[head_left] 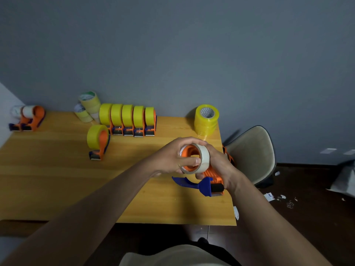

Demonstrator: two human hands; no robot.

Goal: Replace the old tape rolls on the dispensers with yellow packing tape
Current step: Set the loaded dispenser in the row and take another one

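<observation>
While both hands' fingers grip pale roll (204,158) on dispenser (208,181), wooden table (57,169) meets grey wall (192,54).

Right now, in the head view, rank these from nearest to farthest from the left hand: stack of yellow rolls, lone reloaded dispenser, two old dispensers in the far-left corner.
From the left hand:
1. Stack of yellow rolls, behind-right.
2. Lone reloaded dispenser, left.
3. Two old dispensers, far-left corner.
The first two are nearly level.
</observation>
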